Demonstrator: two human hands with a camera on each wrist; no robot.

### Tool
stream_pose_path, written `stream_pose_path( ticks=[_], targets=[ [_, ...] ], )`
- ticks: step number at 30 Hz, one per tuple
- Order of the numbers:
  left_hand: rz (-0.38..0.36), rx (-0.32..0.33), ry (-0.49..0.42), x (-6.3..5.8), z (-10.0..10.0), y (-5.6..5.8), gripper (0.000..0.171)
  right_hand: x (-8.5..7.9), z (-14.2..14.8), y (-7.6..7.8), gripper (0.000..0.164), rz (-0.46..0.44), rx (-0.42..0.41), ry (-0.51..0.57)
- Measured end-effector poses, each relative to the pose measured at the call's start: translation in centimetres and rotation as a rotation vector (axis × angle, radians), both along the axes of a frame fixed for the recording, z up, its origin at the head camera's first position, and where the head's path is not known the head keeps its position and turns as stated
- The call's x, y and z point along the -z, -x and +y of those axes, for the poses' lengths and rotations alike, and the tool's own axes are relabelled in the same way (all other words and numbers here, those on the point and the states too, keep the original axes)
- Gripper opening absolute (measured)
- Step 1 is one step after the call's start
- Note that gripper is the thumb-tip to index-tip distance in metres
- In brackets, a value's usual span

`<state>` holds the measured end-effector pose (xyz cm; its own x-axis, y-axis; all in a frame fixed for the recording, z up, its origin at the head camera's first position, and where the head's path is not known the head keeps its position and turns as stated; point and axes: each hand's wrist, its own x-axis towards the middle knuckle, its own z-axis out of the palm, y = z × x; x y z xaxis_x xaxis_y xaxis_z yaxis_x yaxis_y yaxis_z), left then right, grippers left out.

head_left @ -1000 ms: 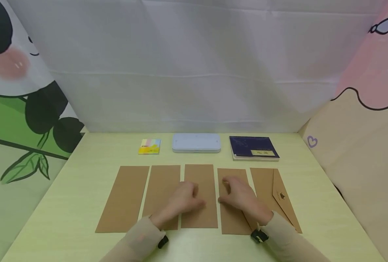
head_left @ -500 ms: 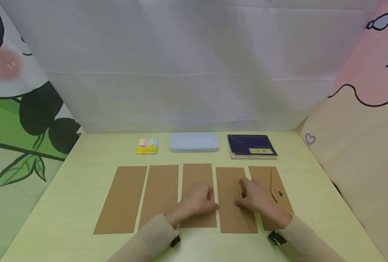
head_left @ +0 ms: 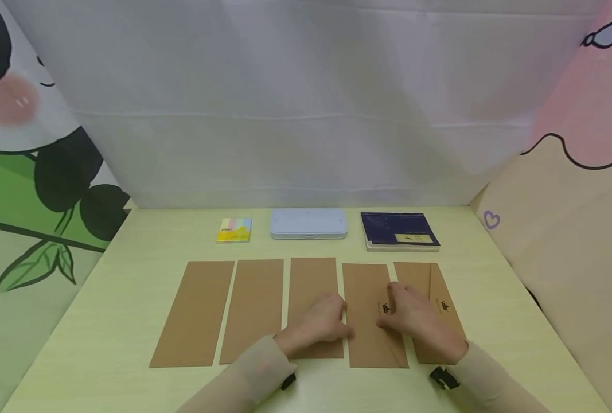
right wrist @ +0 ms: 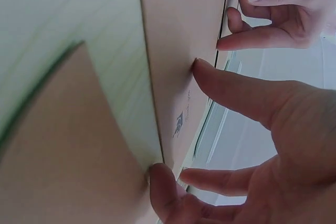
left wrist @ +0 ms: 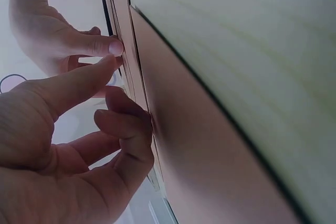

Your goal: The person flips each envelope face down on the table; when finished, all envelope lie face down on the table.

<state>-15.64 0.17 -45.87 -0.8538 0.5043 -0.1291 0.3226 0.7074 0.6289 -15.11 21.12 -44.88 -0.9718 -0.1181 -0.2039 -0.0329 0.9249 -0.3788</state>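
Several brown paper envelopes lie side by side in a row. My left hand (head_left: pixel 318 321) is over the third envelope (head_left: pixel 311 278) from the left, its thumb reaching the near edge of the fourth envelope (head_left: pixel 365 289). In the left wrist view that hand's fingers (left wrist: pixel 134 135) bend loosely against the paper and hold nothing. My right hand (head_left: pixel 424 321) spans the gap between the fourth and the rightmost envelope (head_left: pixel 413 272). Its thumb touches the fourth beside a small crown print, and a fingertip (right wrist: pixel 161 182) rests by the neighbouring envelope's edge. The rightmost one shows its flap.
Behind the row stand a sticky-note pack (head_left: pixel 234 230), a pale flat case (head_left: pixel 308 223) and a dark blue notebook (head_left: pixel 400 230). A white cloth wall (head_left: pixel 306 115) closes the back of the table. Two plainer envelopes (head_left: pixel 192 315) lie at the left.
Both hands have shifted right along the row. The right hand has moved off the middle of the fourth envelope, baring its crown print. The envelopes look nearly unmoved.
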Motion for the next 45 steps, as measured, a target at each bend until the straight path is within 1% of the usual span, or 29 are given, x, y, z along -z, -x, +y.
stream_pose_path(
  ticks=[4,7,9,15,18,21,25,28,32,36,40,45],
  targets=[
    [0.064,0.028,0.054,0.0,0.1,0.1,0.036,-0.2,-0.2,0.2,0.063,-0.016,0.008,0.009],
    [0.102,0.049,0.102,-0.1,0.2,0.2,0.037,-0.4,-0.4,0.4,0.065,-0.038,0.026,0.031],
    [0.103,0.056,0.114,-0.2,0.3,0.2,0.037,-0.5,-0.5,0.5,0.069,-0.047,0.037,0.053],
    [0.130,0.074,0.137,-0.1,0.4,0.1,0.034,-0.6,-0.3,0.6,0.092,-0.066,0.076,0.130],
    [0.132,0.074,0.139,-0.1,0.5,0.1,0.030,-0.5,0.0,0.7,0.093,-0.083,0.093,0.160],
    [0.124,0.069,0.135,-0.2,0.5,0.1,0.028,-0.4,0.4,0.8,0.093,-0.107,0.103,0.178],
    [0.132,0.065,0.131,-0.3,0.5,-0.1,0.027,-0.3,0.8,0.9,0.094,-0.128,0.105,0.199],
    [0.138,0.059,0.130,-0.3,0.6,-0.1,0.026,-0.4,1.1,0.8,0.091,-0.132,0.097,0.225],
    [0.150,0.055,0.135,-0.1,0.7,-0.1,0.025,-0.6,1.5,0.7,0.080,-0.126,0.075,0.256],
    [0.150,0.044,0.125,-0.1,0.8,-0.1,0.026,-0.8,1.9,0.6,0.068,-0.087,0.025,0.292],
    [0.111,0.016,0.096,-0.1,0.8,-0.1,0.027,-0.9,2.4,0.4,0.060,-0.070,-0.011,0.331],
    [0.037,-0.023,0.035,-0.2,0.9,-0.1,0.031,-0.9,2.8,0.4,0.057,-0.089,-0.007,0.385]
  ],
)
